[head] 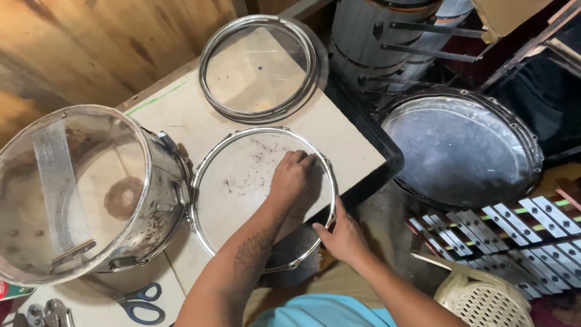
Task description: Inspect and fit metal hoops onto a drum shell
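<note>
The drumhead with its metal hoop [242,181] lay flat on the pale work board [351,139], its near edge hanging over the board's front, just beside the steel drum shell [91,194] lying on its side. Your left hand [292,177] rested palm-down on the dirty clear skin, fingers curled and pressed toward the far right rim, holding nothing. Your right hand [342,236] gripped the hoop at its right edge, thumb over the rim and fingers beneath it. A second clear drumhead [260,66] sat further back on the board, apart from the first. Blue-handled scissors [142,303] lay near the shell. A larger drum [460,148] stood to the right, with metal glockenspiel bars [520,230] in front of it.
</note>
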